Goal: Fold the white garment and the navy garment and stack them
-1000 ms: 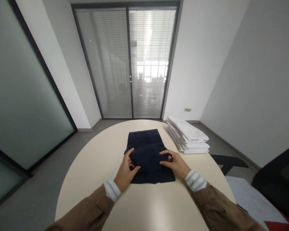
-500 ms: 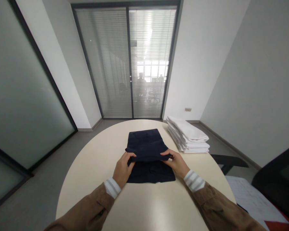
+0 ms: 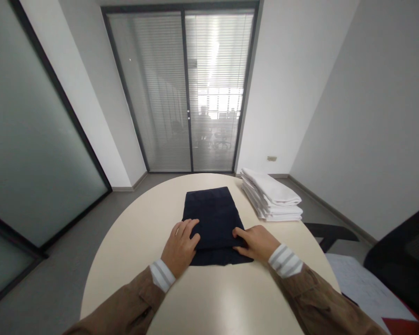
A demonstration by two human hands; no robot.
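A dark navy folded garment lies in the middle of the round cream table. My left hand rests flat on its near left corner, fingers stretched out and together. My right hand lies palm down on its near right corner, fingers extended onto the cloth. Both hands press on the top fold and neither grips anything. Brown sleeves with striped white cuffs cover my wrists.
A stack of folded white cloths sits at the table's far right edge. A black chair and white paper are at the right. Glass doors with blinds stand behind the table.
The top fold that both hands held raised has been laid down toward me. My fingers have let go and now lie flat on the garment.
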